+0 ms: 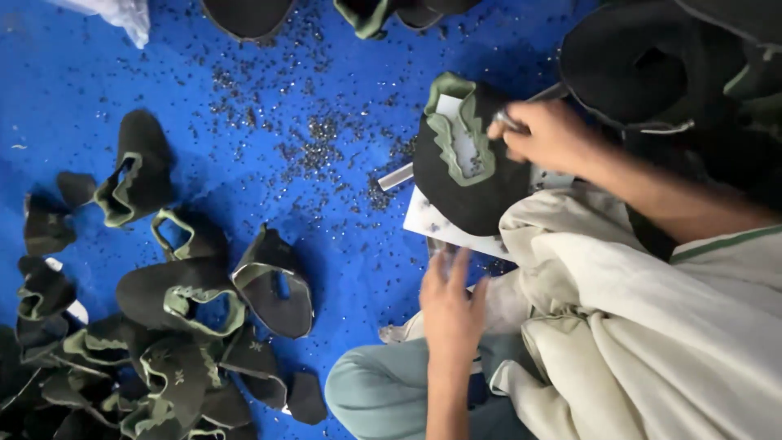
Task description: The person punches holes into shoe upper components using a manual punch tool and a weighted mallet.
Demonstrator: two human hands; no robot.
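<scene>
The left hand (pixel 450 308) rests with fingers spread flat, holding nothing, just below a white card (pixel 430 220). On that card lies a dark felt piece (pixel 472 191) with green trim. The right hand (pixel 547 134) pinches a small metal tool (pixel 509 122) against it.

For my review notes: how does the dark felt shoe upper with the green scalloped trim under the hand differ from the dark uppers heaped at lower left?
The dark felt shoe upper with green scalloped trim lies alone on a white board; the heaped dark uppers overlap on the blue sheet. The right hand with a small metal tool touches the first; the heap is untouched. The left hand rests below. Both kinds are dark with green edging.
</scene>
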